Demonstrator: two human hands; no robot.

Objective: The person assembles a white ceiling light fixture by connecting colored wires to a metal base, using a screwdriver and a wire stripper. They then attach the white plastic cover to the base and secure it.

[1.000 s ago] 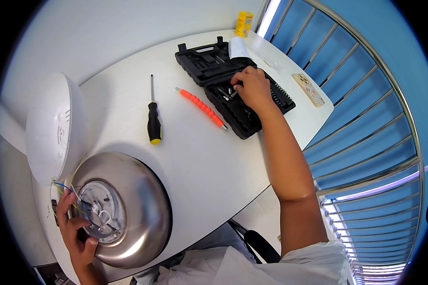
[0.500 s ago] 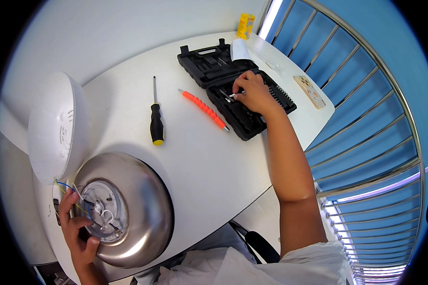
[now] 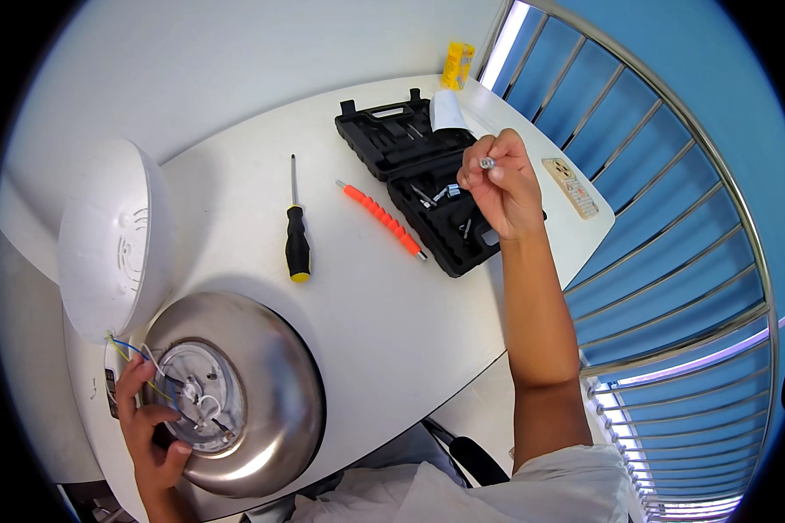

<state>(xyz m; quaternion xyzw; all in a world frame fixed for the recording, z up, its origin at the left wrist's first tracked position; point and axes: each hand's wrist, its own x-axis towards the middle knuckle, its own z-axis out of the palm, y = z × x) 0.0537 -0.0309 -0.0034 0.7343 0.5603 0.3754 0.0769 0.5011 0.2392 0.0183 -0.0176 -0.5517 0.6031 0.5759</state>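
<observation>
Metal fitting (image 3: 487, 163) is clamped in my right hand (image 3: 508, 187) above the black tool case (image 3: 442, 237); I judge it light, rigid, slippery, best held by its sides. My left hand (image 3: 153, 436), fingers apart, rests on the lamp base (image 3: 275, 383).

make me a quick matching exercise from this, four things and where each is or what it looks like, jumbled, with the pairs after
1. screwdriver
2. small metal piece
3. remote control
4. left hand

A. near the right edge of the table
B. at the round metal housing
C. black and yellow handle
D. in the fingers of the right hand

Pairs: 1-C, 2-D, 3-A, 4-B
</observation>
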